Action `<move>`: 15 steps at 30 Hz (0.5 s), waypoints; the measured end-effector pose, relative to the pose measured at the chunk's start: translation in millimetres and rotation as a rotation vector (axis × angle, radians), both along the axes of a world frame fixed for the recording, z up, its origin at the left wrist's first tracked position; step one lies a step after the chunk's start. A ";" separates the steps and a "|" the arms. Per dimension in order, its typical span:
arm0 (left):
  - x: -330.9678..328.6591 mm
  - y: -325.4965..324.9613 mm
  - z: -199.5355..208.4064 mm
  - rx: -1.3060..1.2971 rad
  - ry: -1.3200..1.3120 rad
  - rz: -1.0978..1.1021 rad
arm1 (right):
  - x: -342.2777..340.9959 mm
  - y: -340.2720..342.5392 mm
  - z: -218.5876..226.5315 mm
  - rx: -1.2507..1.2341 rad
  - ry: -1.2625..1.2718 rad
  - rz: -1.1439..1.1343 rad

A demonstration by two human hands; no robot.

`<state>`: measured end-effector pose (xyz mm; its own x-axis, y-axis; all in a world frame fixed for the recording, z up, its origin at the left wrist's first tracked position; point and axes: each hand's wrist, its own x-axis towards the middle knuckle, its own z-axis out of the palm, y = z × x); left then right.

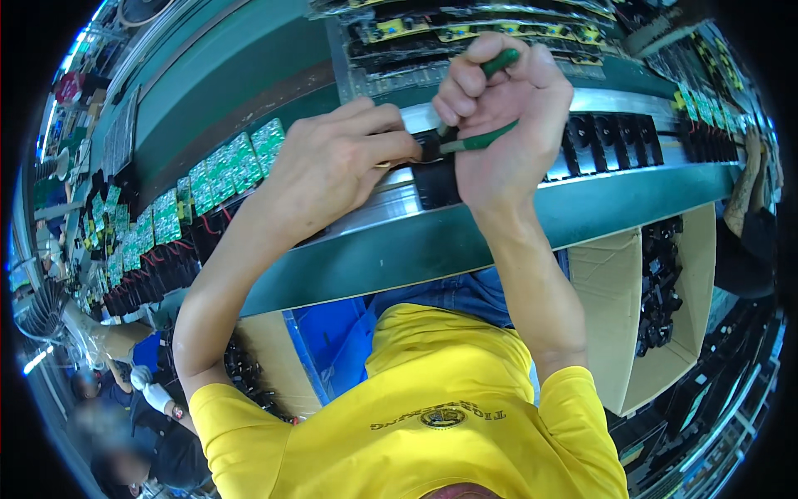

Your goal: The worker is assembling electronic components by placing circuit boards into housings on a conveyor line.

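My right hand (519, 133) is turned palm up, its fingers curled around one handle of green-handled pliers (489, 140). The other handle lies across the palm, and the metal jaws point left. At the jaws is a small black part (429, 146), pinched between the thumb and fingers of my left hand (332, 162). Jaws and fingertips meet there, so the exact grip of the tool is hard to see. Just below it, a black plastic housing (436, 185) sits on the metal rail (391, 202) of the bench.
Black housings (611, 143) stand in a row along the rail to the right. Green circuit boards (224, 173) with red wires line the left. Trays of boards (474, 33) lie at the back. A cardboard box (607, 274) of black parts is below the bench's right; other people work on both sides.
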<state>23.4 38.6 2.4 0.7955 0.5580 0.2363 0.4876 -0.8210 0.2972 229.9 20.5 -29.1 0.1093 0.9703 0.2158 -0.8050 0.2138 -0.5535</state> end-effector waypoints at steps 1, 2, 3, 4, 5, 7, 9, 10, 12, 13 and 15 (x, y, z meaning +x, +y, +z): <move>-0.2 -1.4 -2.1 0.011 -0.010 0.008 | -4.9 1.2 -0.1 -0.045 -0.013 -0.025; -0.4 -1.4 -5.7 0.029 -0.049 0.005 | -7.3 1.9 2.2 -0.072 -0.005 -0.044; -1.3 -1.0 -12.2 0.049 -0.079 0.013 | -7.8 1.9 3.3 -0.099 0.010 -0.051; 0.7 0.2 -17.3 0.109 -0.068 0.019 | -5.3 2.8 4.1 -0.086 -0.021 -0.042; 3.2 1.0 -21.3 0.135 -0.078 0.026 | -6.9 3.2 7.1 -0.105 -0.066 -0.077; 6.9 1.4 -26.9 0.166 -0.095 0.034 | -4.9 2.0 10.5 -0.103 -0.106 -0.067; 6.1 1.3 -28.1 0.183 -0.090 0.058 | -1.6 2.6 6.0 -0.070 -0.090 0.002; 6.0 -0.1 -27.2 0.153 -0.090 0.061 | -0.6 2.5 2.8 0.026 -0.168 0.008; 3.7 -1.1 -23.1 0.131 -0.090 0.067 | 1.5 5.0 -2.0 0.133 -0.243 0.015; 4.3 -0.9 -21.1 0.123 -0.062 0.074 | 3.6 6.8 -4.0 0.120 -0.214 0.036; 8.0 -2.6 -16.7 0.107 -0.013 0.082 | 9.2 8.6 -6.1 0.096 -0.162 0.072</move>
<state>31.4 36.0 -14.3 0.7446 0.5924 0.3076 0.5514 -0.8056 0.2165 239.1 29.1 -35.2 -0.0034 0.9485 0.3168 -0.7219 0.2169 -0.6571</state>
